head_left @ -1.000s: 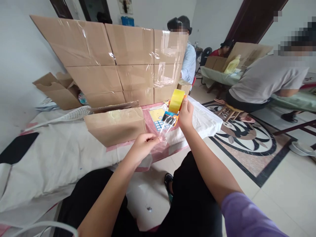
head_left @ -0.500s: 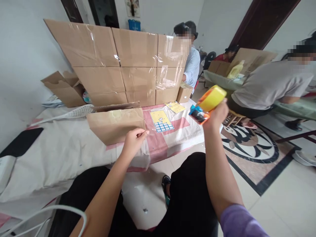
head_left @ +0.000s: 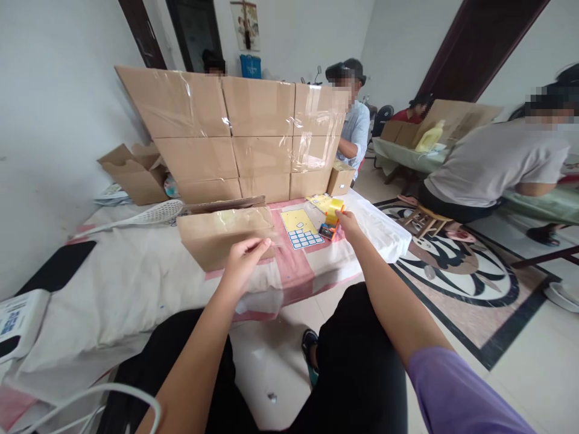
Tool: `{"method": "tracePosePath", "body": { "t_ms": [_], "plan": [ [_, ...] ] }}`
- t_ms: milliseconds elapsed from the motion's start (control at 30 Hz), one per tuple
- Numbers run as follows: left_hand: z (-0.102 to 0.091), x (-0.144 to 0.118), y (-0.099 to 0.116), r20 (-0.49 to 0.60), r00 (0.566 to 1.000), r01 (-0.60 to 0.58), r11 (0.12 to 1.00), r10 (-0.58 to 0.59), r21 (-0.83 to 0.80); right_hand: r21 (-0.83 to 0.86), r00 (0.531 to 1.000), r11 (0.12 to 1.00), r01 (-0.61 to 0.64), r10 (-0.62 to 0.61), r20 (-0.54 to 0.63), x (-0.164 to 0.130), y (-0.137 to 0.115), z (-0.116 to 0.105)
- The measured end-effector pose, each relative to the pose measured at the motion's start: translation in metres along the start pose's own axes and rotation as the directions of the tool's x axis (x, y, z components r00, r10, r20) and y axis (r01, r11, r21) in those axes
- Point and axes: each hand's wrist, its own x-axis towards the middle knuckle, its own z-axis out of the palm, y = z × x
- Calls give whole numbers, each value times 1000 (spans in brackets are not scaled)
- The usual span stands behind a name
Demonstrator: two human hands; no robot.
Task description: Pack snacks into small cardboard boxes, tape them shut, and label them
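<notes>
The person wears a purple short sleeve (head_left: 456, 395) on the right arm. The left arm is bare. Both hands are bare too, with no rings. Black trousers (head_left: 357, 361) cover the legs.

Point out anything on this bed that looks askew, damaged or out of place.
The clear tape on the cardboard wall is wrinkled and puckered, not flat. A fly swatter lies among the packing things. The flat box by the left hand sits askew.

support: bed (head_left: 113, 283), white-and-pink sheet | on it: flat brown box (head_left: 224, 235), tape dispenser (head_left: 332, 217), swatter (head_left: 149, 214), printed cards (head_left: 301, 228)
</notes>
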Motion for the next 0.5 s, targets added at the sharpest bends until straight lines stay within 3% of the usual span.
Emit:
{"method": "tracePosePath", "body": {
  "t_ms": [67, 133, 167, 200, 233, 267, 333, 400, 500],
  "plan": [
    [-4, -1, 4, -18, 1000, 8, 1000, -8, 8, -73, 989, 993, 97, -104, -102, -15, -15, 6],
    [-8, -1, 7, -35, 999, 19, 1000, -18, 19, -178, 939, 926, 334, -342, -19, -43, -31, 17],
    [-10, -1, 7, -41, 999, 18, 999, -17, 28, -210, 868, 843, 496, -480, 123, -62, -39, 24],
    [-12, 0, 7, -41, 999, 10, 999, -8, 43, -185, 751, 740, 646, -575, 324, -82, -45, 32],
    [-13, 0, 6, -35, 999, -9, 998, 11, 66, -120, 602, 640, 759, -620, 503, -103, -50, 40],
    [-14, 1, 5, -25, 999, -40, 995, 42, 95, -71, 479, 548, 833, -652, 588, -123, -54, 48],
    [-15, 3, 2, -6, 993, -114, 983, 116, 145, -51, 345, 407, 912, -693, 633, -154, -59, 62],
    [-14, 4, 0, 13, 987, -162, 974, 162, 156, -32, 298, 347, 937, -750, 590, -168, -61, 71],
    [-10, 4, -2, 59, 987, -158, 981, 152, 109, 71, 293, 379, 923, -808, 511, -168, -61, 75]
  ]
}}
